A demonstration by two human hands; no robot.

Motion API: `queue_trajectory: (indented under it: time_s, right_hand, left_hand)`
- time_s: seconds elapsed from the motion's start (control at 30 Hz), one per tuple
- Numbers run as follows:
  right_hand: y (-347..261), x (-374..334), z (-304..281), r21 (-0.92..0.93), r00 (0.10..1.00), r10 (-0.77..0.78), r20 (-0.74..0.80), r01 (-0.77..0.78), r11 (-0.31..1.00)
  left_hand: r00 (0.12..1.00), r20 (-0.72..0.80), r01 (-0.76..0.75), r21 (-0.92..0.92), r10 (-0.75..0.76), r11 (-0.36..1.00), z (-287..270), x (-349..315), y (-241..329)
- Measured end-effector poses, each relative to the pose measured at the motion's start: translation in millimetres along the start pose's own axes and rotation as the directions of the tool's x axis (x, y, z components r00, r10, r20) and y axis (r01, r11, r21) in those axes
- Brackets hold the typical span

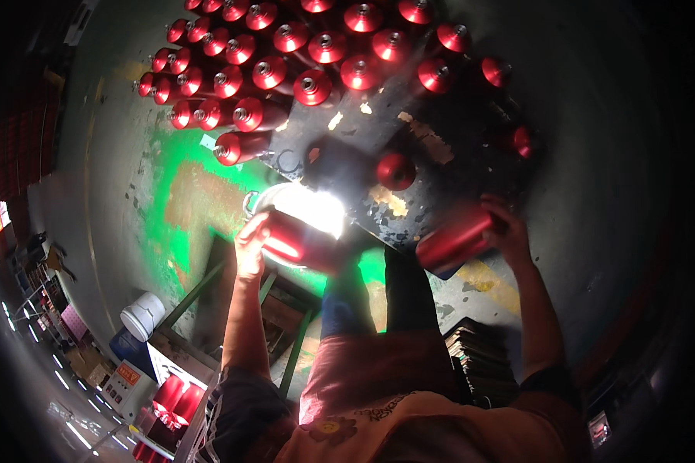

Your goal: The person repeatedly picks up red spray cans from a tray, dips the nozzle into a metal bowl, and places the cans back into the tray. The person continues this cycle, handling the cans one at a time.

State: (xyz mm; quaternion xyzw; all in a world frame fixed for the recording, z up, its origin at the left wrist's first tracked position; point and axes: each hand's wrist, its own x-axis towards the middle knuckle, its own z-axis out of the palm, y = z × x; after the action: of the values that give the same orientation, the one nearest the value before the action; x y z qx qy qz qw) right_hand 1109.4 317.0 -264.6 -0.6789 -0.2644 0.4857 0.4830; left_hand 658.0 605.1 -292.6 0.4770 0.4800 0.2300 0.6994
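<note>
My left hand (252,245) is wrapped round one end of a red metal cylinder (297,243), tilted in front of a glaring white light (310,207). The glare hides part of that cylinder's upper edge. Over on the right, my right hand (507,230) grips the end of a second red cylinder (454,238), held slanting beside the table's near edge and slightly blurred. Beyond my hands, a single red cylinder (396,170) stands on the dark, paint-chipped table (355,150). Another red cylinder (522,142) is partly lost in shadow at the table's right.
Many red cylinders with metal necks (313,86) crowd the table's far side. A white bucket (143,315) is at lower left, near a control box (125,387) and more red cylinders (179,401). A dark stack of flat pieces (479,359) sits right of my legs.
</note>
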Motion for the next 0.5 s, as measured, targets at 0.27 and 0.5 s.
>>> queue_trajectory:
  time_s: [0.27,0.5]
  right_hand:
    - [73.3,-8.8,222.6,0.606,0.755,0.218,0.619,-0.635,0.480]
    - [82.6,6.1,364.5,0.567,0.655,0.057,0.754,-0.692,0.447]
  left_hand:
    - [0.960,0.069,0.245,0.270,-0.273,0.931,-48.2,-62.3,-58.6]
    - [0.917,0.042,0.399,-0.098,-0.397,0.912,-101.0,-89.7,-69.7]
